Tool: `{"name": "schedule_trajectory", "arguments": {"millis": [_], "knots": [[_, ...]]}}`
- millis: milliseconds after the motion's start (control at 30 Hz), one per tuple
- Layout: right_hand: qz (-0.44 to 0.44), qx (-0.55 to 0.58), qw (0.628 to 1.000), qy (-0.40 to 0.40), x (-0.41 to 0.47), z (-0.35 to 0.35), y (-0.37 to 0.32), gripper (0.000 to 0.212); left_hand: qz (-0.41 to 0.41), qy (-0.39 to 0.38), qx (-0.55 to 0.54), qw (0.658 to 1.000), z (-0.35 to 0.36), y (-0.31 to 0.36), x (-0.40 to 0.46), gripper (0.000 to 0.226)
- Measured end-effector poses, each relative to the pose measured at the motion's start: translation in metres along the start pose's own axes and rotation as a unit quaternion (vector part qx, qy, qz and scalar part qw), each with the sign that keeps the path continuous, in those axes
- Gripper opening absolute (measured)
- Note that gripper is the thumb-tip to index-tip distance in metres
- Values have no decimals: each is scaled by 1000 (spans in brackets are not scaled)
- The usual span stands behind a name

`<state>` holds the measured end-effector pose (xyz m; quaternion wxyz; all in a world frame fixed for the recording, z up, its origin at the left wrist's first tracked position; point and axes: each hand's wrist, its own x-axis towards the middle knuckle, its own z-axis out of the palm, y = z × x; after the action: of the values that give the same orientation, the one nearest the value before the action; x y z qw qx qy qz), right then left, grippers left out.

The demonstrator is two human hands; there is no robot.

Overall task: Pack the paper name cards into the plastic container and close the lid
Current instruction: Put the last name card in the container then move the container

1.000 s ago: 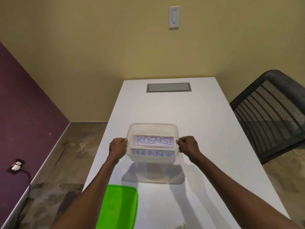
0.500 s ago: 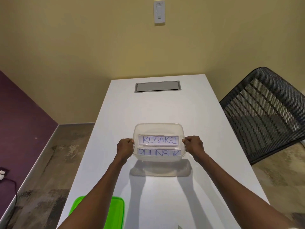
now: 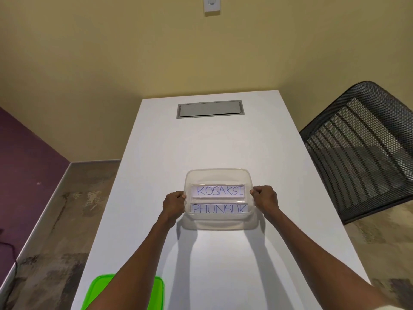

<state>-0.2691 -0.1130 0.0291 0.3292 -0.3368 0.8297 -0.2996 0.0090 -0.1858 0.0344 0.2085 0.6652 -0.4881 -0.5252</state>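
Down at the near left, beside the left forearm, the green lid (image 3: 125, 291) lies flat on the white worktop (image 3: 223, 260), and it has slid lower and partly under the arm compared with a second ago as the view tipped upward. The left hand (image 3: 173, 205) is curled on the left rim of the clear plastic container (image 3: 219, 173), gripping it, same hold as before. Between the two hands sit the name cards: the KOSAKSI card (image 3: 220, 190) on the far side, the PHUNSUK card (image 3: 220, 208) nearer the wrists, both standing inside the container, their order unchanged. The container looks raised just off the worktop, going by the shadow spread beneath it, though the clear plastic makes that hard to call. The right hand (image 3: 266, 199) is curled on the right rim, gripping too. Beyond the hands the grey hatch (image 3: 210, 108) sits in the worktop, lower in view than earlier. Out past the right hand, the black mesh chair (image 3: 362, 148) stands beside the worktop.
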Motion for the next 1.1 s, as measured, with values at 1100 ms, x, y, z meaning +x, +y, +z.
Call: {"name": "schedule_trajectory", "arguments": {"millis": [1100], "knots": [[42,-13,999,-20,15,1,4,30,34,27,97,994,13,-7,14,30]]}}
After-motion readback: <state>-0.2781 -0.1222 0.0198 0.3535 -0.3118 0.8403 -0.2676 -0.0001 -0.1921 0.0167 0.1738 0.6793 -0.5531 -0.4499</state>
